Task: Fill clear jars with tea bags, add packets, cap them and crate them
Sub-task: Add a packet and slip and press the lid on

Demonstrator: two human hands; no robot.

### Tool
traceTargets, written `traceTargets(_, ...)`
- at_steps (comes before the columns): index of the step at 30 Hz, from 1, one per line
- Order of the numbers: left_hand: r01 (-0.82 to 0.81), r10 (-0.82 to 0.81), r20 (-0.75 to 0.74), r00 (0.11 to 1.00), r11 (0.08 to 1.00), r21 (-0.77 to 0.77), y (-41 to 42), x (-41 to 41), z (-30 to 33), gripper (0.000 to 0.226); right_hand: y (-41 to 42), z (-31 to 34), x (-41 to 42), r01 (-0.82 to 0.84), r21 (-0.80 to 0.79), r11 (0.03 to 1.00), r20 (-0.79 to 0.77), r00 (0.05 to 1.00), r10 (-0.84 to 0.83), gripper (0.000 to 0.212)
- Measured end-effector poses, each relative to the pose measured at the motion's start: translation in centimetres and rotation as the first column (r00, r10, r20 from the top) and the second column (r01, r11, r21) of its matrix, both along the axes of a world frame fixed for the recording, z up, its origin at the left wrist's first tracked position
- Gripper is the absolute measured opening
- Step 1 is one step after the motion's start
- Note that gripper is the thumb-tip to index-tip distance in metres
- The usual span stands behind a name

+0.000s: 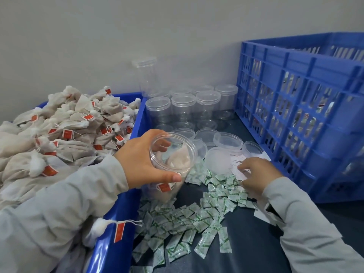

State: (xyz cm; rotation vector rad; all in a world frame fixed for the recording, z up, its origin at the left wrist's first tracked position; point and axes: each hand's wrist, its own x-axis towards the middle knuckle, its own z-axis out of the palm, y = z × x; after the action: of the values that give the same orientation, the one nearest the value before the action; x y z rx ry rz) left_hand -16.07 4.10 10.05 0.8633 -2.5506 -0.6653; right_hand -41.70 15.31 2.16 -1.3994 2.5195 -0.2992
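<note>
On the dark worktop [246,243], between the blue bin [118,213] and the blue crate [295,107], we see both hands at work. The left hand [145,164] holds an open jar [171,166] tilted toward us, thumb across its near wall, fingers curled over the far rim. Inside that grip the jar carries tea bags [177,158], one red tag showing through the wall just under the thumb.

To the right of the jar, the right hand [256,174] rests palm down on white slips [239,170], fingers bent; we cannot tell whether its grip has closed on one. Green-printed packets [187,219] lie scattered under and in front of both hands.

Beyond the jar: loose lids [228,140] on the worktop, then capped empty jars [207,103] in rows by the wall, one jar stacked on top. Left of the held jar, the bin is heaped with tagged bags [65,127]; one bag [102,229] hangs over its near rim. The crate stands right of the right hand, shiny contents visible through its slots.
</note>
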Motion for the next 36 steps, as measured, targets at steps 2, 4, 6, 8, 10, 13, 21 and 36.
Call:
traceTargets(2, 0.008, -0.008, 0.001, 1.000, 1.000, -0.007, 0.0, 0.1, 0.0, 0.099, 0.0, -0.1, -0.3, 0.007, -0.022, 1.000, 0.028, 1.000, -0.006, 0.031)
traceTargets(4, 0.012, -0.012, 0.009, 1.000, 1.000, -0.010, 0.0, 0.1, 0.0, 0.098, 0.1, -0.1, -0.7, 0.013, -0.060, 0.998, 0.081, 0.997, -0.008, 0.029)
traceTargets(6, 0.015, -0.015, 0.016, 1.000, 1.000, -0.005, 0.0, 0.1, 0.0, 0.097, 0.2, -0.1, -1.0, 0.035, -0.110, 0.993, 0.127, 0.992, -0.020, 0.021)
traceTargets(8, 0.016, -0.016, 0.022, 1.000, 1.000, -0.001, 0.0, 0.1, 0.1, 0.098, 0.2, 0.1, -0.9, 0.070, -0.168, 0.983, 0.151, 0.988, -0.045, 0.015)
traceTargets(10, 0.018, -0.018, 0.027, 0.999, 1.000, -0.003, 0.0, 0.0, 0.1, 0.099, 0.1, 0.2, -0.9, 0.103, -0.232, 0.967, 0.160, 0.985, -0.066, 0.011)
traceTargets(13, 0.025, -0.025, 0.029, 0.999, 1.000, 0.000, 0.1, 0.1, 0.2, 0.105, 0.3, 0.5, -0.7, 0.139, -0.308, 0.941, 0.178, 0.980, -0.086, 0.008)
traceTargets(21, 0.018, -0.016, 0.067, 0.998, 1.000, -0.023, 0.2, 0.0, 0.3, 0.108, 1.0, 1.6, 0.3, 0.270, -0.401, 0.875, 0.604, 0.797, 0.030, 0.020)
traceTargets(36, 0.035, -0.031, 0.124, 0.992, 0.999, -0.030, 0.3, -0.3, 0.3, 0.117, -1.6, 3.1, 8.9, 0.588, -0.563, 0.581, 0.758, 0.086, 0.647, 0.030)
